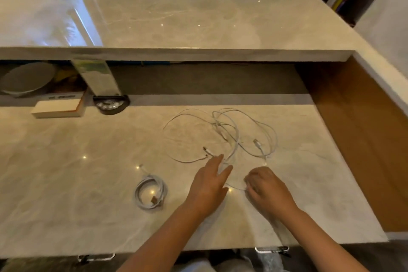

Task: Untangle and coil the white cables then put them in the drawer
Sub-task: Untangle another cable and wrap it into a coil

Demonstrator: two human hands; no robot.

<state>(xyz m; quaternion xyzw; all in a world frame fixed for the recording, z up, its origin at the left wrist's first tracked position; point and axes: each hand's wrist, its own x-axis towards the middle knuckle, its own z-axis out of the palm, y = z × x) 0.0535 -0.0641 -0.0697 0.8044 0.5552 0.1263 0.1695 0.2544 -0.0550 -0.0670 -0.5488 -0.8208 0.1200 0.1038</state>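
On the glossy marble desk (66, 183), a coiled white cable (150, 191) lies at nine o'clock of the left hand (208, 185), fingers spread; the right hand (268, 190) pinches the tangled white cables (231, 137).

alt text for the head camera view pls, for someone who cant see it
Two bare hands work at a loose tangle of white cables on a marble desk: the left hand reaches in with straight fingers, and the right hand pinches a strand. A coiled cable lies to the left.

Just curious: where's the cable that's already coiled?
The coiled cable lies on the marble desk, just left of the left hand, apart from the tangle.
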